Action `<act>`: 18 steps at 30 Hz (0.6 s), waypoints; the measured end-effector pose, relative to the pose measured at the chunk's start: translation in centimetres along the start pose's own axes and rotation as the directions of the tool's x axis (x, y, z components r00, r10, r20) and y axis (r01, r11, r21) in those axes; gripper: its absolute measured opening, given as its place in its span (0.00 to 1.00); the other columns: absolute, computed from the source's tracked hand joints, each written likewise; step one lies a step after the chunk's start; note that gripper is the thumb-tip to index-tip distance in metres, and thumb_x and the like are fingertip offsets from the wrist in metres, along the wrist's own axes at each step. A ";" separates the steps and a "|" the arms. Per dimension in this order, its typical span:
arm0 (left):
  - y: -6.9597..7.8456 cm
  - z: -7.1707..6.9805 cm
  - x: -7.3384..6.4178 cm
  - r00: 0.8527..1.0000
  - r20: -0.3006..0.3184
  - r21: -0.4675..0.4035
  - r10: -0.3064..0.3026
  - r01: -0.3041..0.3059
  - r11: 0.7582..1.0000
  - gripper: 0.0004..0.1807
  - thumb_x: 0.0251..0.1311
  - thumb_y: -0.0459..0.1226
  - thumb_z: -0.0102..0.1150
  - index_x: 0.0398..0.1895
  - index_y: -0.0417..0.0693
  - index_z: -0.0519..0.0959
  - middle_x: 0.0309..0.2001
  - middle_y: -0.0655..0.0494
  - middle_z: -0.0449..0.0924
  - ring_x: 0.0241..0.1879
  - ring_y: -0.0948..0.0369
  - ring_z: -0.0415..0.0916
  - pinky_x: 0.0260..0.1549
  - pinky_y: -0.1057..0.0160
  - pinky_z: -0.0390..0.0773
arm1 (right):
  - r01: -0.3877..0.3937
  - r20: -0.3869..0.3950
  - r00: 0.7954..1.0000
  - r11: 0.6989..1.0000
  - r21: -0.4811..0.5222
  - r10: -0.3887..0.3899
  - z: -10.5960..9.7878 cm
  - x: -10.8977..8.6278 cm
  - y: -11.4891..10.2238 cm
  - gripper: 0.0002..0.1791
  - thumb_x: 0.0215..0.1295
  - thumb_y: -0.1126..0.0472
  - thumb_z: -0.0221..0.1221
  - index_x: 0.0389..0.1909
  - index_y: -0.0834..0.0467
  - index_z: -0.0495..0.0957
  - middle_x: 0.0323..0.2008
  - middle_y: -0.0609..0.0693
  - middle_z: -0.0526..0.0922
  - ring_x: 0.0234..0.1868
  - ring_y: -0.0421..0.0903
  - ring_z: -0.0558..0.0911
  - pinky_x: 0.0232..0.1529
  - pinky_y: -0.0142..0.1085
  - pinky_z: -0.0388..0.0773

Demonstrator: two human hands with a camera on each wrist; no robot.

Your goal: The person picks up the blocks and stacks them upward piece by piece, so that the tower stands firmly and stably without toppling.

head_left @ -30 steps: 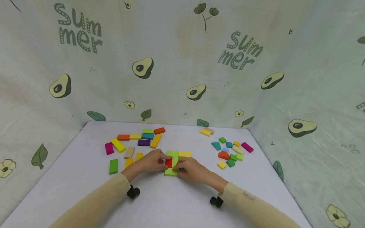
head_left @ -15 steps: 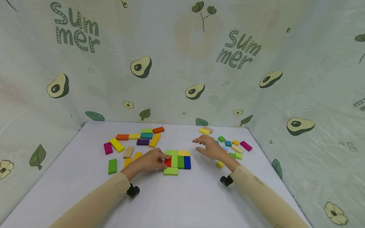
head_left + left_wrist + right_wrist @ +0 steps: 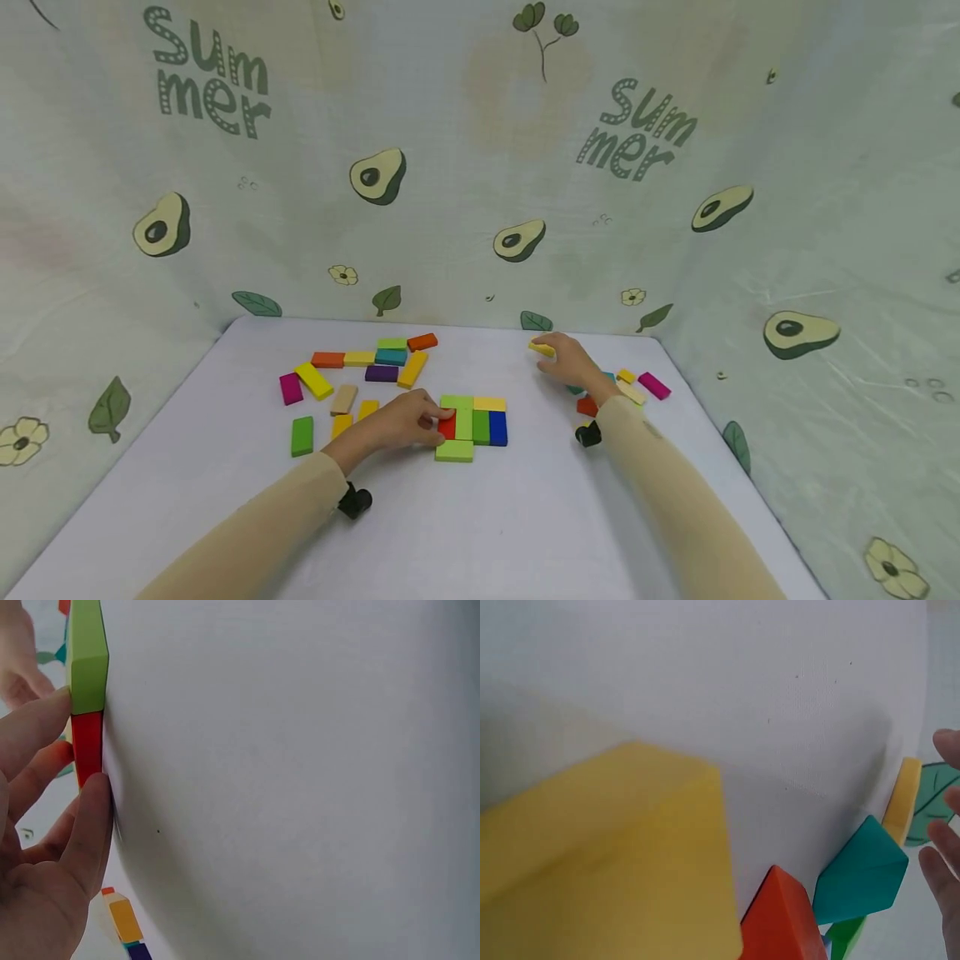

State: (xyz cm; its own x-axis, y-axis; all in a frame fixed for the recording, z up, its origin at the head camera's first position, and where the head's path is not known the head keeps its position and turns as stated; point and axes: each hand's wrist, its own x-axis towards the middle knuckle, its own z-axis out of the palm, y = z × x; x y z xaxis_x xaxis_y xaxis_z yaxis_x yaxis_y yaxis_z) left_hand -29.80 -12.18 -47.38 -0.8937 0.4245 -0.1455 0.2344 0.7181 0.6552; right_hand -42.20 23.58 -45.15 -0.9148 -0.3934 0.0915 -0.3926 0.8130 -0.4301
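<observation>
My left hand (image 3: pixel 408 422) holds a red block (image 3: pixel 447 426) between thumb and fingers at the left of a flat block arrangement. Light green blocks (image 3: pixel 463 424) border the red one on several sides, with a green block (image 3: pixel 481 427), a blue block (image 3: pixel 498 428) and a pale yellow block (image 3: pixel 490 404) to the right. At the back right, my right hand (image 3: pixel 572 367) reaches over the table with loosely extended fingers, close to a yellow block (image 3: pixel 542 349). In the right wrist view its fingers (image 3: pixel 943 859) are beside that yellow block (image 3: pixel 902 799), nothing between them.
Several loose blocks lie at the left, among them a green block (image 3: pixel 302 436), a purple block (image 3: pixel 382 373) and a magenta block (image 3: pixel 291 388). Under my right forearm are a red-orange block (image 3: pixel 784 919) and a teal block (image 3: pixel 861 874). A printed cloth (image 3: pixel 450 167) hangs behind the table.
My right hand has left the arrangement, uncovering the green and blue blocks, and moved right and back to the yellow block. My left hand stays at the red block.
</observation>
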 end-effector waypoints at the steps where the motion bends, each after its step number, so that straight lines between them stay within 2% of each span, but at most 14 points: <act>1: 0.0 0.0 0.0 1.000 -0.001 -0.002 -0.001 0.001 1.000 0.28 0.63 0.45 0.77 0.68 0.62 0.82 0.48 0.59 0.77 0.47 0.61 0.75 0.50 0.60 0.81 | -0.017 0.009 1.000 1.000 0.007 0.017 0.0 0.1 0.1 0.29 0.73 0.63 0.65 0.73 0.61 0.74 0.74 0.64 0.72 0.76 0.66 0.68 0.77 0.62 0.63; 7: 0.2 -0.1 -0.1 1.000 -0.008 -0.016 -0.010 0.010 1.000 0.28 0.63 0.45 0.77 0.67 0.63 0.82 0.48 0.59 0.76 0.47 0.60 0.75 0.49 0.60 0.81 | -0.084 0.077 0.993 0.996 -0.040 0.087 0.2 0.8 0.6 0.31 0.75 0.62 0.63 0.77 0.60 0.70 0.78 0.62 0.67 0.79 0.64 0.65 0.79 0.59 0.59; 12: 0.2 0.0 -0.1 1.000 -0.010 -0.018 -0.012 0.012 1.000 0.28 0.63 0.45 0.77 0.67 0.63 0.83 0.48 0.59 0.76 0.47 0.60 0.75 0.49 0.61 0.81 | -0.082 0.120 0.988 0.992 -0.091 0.093 0.3 1.1 1.0 0.33 0.75 0.61 0.63 0.78 0.62 0.68 0.81 0.62 0.61 0.80 0.64 0.62 0.80 0.58 0.57; 18: 0.2 -0.1 -0.1 1.000 -0.009 -0.012 -0.018 0.018 1.000 0.28 0.63 0.45 0.77 0.67 0.63 0.83 0.47 0.59 0.76 0.47 0.60 0.74 0.49 0.61 0.81 | -0.052 0.106 0.992 0.994 -0.096 0.062 0.5 1.2 1.3 0.32 0.74 0.63 0.63 0.76 0.64 0.70 0.77 0.63 0.68 0.78 0.64 0.66 0.79 0.57 0.60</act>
State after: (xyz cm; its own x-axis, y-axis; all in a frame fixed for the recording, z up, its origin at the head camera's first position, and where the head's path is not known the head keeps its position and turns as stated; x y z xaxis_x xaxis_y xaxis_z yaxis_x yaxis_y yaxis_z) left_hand -29.65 -12.12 -47.15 -0.9013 0.4062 -0.1504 0.2135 0.7188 0.6616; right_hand -43.80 23.95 -46.07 -0.9221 -0.3857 -0.0309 -0.3521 0.8695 -0.3464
